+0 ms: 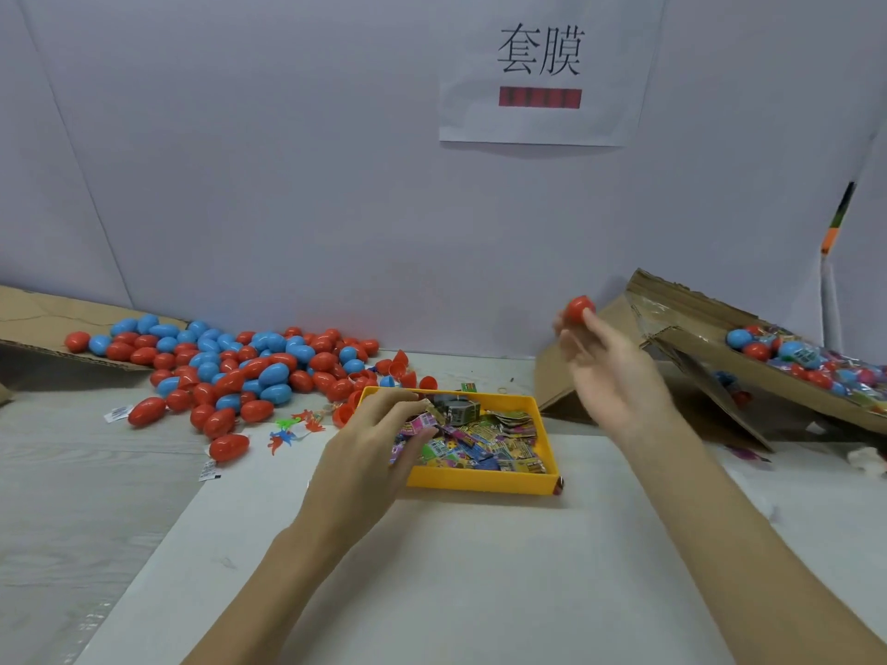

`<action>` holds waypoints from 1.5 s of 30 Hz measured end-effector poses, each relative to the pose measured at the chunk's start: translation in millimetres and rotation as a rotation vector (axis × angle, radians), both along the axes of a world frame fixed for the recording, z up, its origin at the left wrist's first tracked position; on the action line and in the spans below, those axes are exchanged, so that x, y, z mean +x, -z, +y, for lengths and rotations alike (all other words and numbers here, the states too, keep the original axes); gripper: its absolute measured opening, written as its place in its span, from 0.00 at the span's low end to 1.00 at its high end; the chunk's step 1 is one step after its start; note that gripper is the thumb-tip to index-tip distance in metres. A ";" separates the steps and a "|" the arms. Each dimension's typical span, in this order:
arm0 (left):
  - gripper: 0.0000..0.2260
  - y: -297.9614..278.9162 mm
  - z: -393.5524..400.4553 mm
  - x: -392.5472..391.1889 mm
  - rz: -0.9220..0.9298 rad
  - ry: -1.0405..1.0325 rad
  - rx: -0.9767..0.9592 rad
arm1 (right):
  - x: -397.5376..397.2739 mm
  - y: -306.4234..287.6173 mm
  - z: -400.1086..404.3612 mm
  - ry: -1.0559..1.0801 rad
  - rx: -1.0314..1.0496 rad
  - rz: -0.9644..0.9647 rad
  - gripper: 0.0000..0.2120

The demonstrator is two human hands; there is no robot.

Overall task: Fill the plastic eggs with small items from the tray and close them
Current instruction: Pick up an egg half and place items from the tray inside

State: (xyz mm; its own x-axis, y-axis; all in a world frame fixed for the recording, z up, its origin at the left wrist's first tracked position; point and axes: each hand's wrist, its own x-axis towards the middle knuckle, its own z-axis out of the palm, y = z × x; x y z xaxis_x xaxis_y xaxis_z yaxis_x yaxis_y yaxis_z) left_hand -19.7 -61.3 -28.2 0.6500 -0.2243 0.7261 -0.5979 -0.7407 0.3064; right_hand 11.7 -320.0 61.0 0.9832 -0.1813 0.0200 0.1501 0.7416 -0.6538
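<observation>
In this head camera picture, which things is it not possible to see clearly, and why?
- Red egg, head view: the right hand is blurred by motion and its fingers cover the egg's lower part, so closed or half cannot be told.
- Packets in the yellow tray: the left hand hides those at its left end; print too small.
- Cardboard box: the right frame edge cuts it off.

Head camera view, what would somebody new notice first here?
Probably the big heap of red and blue plastic eggs spilled at the table's back left. Next, the right hand raised near the cardboard box, pinching a red egg in its fingertips, while the left hand reaches into the yellow tray of colourful packets.
</observation>
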 end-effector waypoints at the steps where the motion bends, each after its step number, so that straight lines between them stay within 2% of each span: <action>1: 0.12 0.5 1.1 1.2 0.000 -0.005 0.001 | 6.7 -12.7 -16.0 0.052 0.146 -0.038 0.15; 3: 0.08 2.4 2.5 2.8 0.014 -0.015 0.006 | 15.6 -24.6 -37.7 0.112 0.325 -0.092 0.19; 4: 0.07 3.7 2.7 3.5 0.024 -0.018 0.006 | 17.5 -22.6 -41.9 0.103 0.338 -0.090 0.20; 5: 0.06 4.2 2.3 4.7 0.036 -0.017 -0.010 | 17.8 -17.3 -41.7 0.075 0.292 -0.071 0.20; 11: 0.07 3.2 6.4 11.1 0.179 -0.034 -0.277 | -6.0 52.7 9.5 -0.135 -0.285 -0.017 0.13; 15: 0.06 1.3 12.3 10.9 0.188 -0.041 -0.358 | -12.3 86.5 36.7 -0.110 -0.699 -0.037 0.11; 18: 0.06 1.2 20.7 17.8 0.178 -0.081 -0.422 | -10.7 89.4 36.5 -0.079 -0.732 -0.036 0.12; 21: 0.05 3.0 41.5 38.5 0.166 -0.265 -0.455 | -10.9 88.8 35.8 -0.084 -0.715 -0.045 0.12; 24: 0.10 5.0 74.4 72.7 0.314 -0.565 -0.248 | -9.8 91.1 38.5 -0.083 -0.729 -0.051 0.12; 27: 0.16 1.2 103.4 98.0 0.486 -0.685 0.112 | -9.0 91.2 37.7 -0.079 -0.738 -0.048 0.12; 29: 0.17 1.4 117.8 108.4 0.521 -0.666 0.289 | -9.1 91.7 37.7 -0.083 -0.728 -0.045 0.12; 31: 0.16 4.5 123.7 112.9 0.490 -0.648 0.316 | -9.0 91.6 37.3 -0.085 -0.715 -0.045 0.12; 34: 0.13 5.4 113.9 107.2 0.398 -0.590 0.184 | -9.1 91.4 36.7 -0.089 -0.712 -0.047 0.12; 39: 0.13 -13.6 56.3 65.8 0.266 -0.274 -0.160 | -11.6 90.1 39.4 -0.078 -0.765 -0.066 0.12; 42: 0.14 -16.9 20.4 33.9 0.274 -0.113 -0.210 | -14.6 89.8 40.1 -0.056 -0.823 -0.100 0.12; 45: 0.11 -12.0 -3.3 10.3 0.287 0.009 -0.186 | -19.2 89.6 43.8 -0.027 -0.902 -0.157 0.11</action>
State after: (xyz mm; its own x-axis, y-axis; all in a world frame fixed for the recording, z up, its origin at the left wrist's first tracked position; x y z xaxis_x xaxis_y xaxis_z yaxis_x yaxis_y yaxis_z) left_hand -9.4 -64.6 -16.3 0.8324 -0.1116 0.5428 -0.4737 -0.6515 0.5926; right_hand -7.4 -276.3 -28.5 0.9608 -0.0088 0.2771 0.2766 -0.0360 -0.9603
